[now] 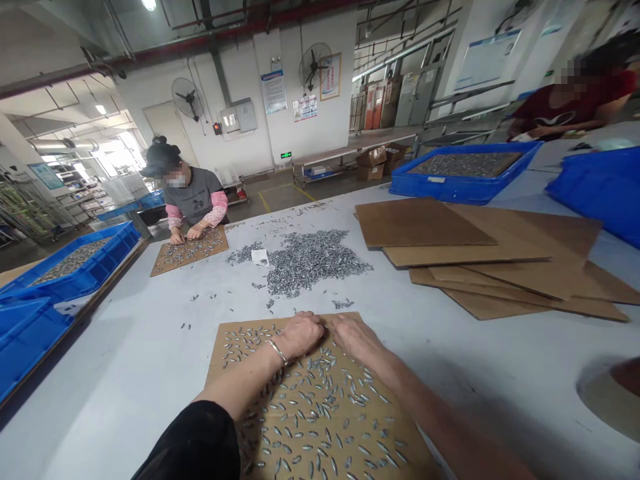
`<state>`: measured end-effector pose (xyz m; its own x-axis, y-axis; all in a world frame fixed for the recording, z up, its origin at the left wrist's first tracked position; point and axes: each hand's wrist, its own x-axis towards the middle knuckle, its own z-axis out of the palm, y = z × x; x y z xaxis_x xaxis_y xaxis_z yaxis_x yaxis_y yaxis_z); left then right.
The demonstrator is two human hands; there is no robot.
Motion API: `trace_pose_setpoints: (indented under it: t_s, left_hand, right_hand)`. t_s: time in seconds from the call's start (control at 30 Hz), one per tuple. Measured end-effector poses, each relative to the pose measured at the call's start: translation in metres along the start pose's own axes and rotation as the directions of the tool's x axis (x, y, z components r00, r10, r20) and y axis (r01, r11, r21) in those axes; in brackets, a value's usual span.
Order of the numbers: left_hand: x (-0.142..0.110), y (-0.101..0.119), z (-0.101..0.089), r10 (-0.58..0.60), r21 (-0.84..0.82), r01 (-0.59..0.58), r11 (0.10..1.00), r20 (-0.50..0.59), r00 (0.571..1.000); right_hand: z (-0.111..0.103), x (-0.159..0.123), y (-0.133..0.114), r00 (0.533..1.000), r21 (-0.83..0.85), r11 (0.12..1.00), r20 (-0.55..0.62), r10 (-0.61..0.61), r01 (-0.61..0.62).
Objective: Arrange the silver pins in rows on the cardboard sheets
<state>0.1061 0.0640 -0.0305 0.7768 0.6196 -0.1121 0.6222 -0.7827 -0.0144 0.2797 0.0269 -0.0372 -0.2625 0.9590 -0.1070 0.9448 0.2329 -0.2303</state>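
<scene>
Metal pieces [324, 363] on cardboard sheet [216, 373]; heap [315, 263] beyond, stacked sheets [465, 255] right.

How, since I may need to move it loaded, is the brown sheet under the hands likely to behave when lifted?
The brown sheet is probably stiff: similar stacked sheets jut out without obvious sagging. It may be light for its size, as it looks thin. Tilting would likely spill the grey pieces, which lie scattered with no rim.

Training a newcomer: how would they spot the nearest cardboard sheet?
On the white table, find the large grey heap. The cardboard sheet lies nearer the camera, strewn with grey pieces. Unlike the stacked boards or the co-worker's sheet, it lies beneath the braceleted left hand.
</scene>
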Motion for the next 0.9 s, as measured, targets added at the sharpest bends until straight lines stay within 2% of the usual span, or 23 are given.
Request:
trace_pose_setpoints:
  t_s: [0.23, 0.4, 0.5, 0.67, 0.8, 0.9]
  left_hand:
    - [-0.003, -0.015, -0.011, -0.038, -0.179, 0.033, 0.983, -0.027, 0.999]
    - [-0.015, -0.037, -0.025, -0.191, -0.232, 0.168, 0.958, -0.077, 0.979]
    - [-0.022, -0.045, -0.027, -0.254, -0.242, 0.231, 0.943, -0.07, 0.965]
    - [-0.025, -0.039, -0.023, -0.296, -0.249, 0.28, 0.927, -0.028, 0.955]
    - [-0.026, -0.035, -0.021, -0.328, -0.249, 0.31, 0.918, -0.033, 0.944]
    - [-0.032, -0.038, -0.021, -0.342, -0.257, 0.321, 0.912, -0.039, 0.939]
  right_hand:
    - [-0.001, -0.001, 0.001, 1.0, 0.018, 1.0, 0.004, -0.016, 0.016]
    - [0.002, -0.001, 0.011, 0.999, 0.068, 0.997, 0.007, -0.037, 0.036]
    - [0.003, 0.0, 0.013, 0.999, 0.081, 0.996, 0.013, -0.031, 0.03]
    - [-0.007, 0.003, -0.011, 0.997, 0.111, 0.991, -0.041, -0.065, 0.07]
    - [-0.012, 0.011, -0.039, 0.997, 0.029, 0.997, 0.018, -0.077, 0.076]
    - [-0.01, 0.016, -0.046, 0.997, 0.009, 0.998, 0.047, -0.066, 0.066]
